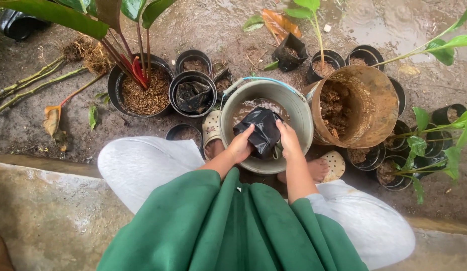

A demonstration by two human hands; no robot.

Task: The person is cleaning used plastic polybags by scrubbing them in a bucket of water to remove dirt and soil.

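Crumpled glossy black plastic bag (pixel 264 131)

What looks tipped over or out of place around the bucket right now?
The rusty metal bucket right of the grey bucket lies tipped on its side, soil clumps inside. An uprooted plant lies on the wet ground at left. Both hands hold the black bag.

Outdoor potting area of a garden or small plant nursery. Wet, muddy ground (pixel 203 25) carries many small black pots (pixel 193 64) filled with soil, a large pot (pixel 143 93) holding a red-stemmed plant, a rusty drum (pixel 366 108) of coarse potting mix, leafy seedlings (pixel 419 145), and a concrete ledge (pixel 47 216) along the near edge.
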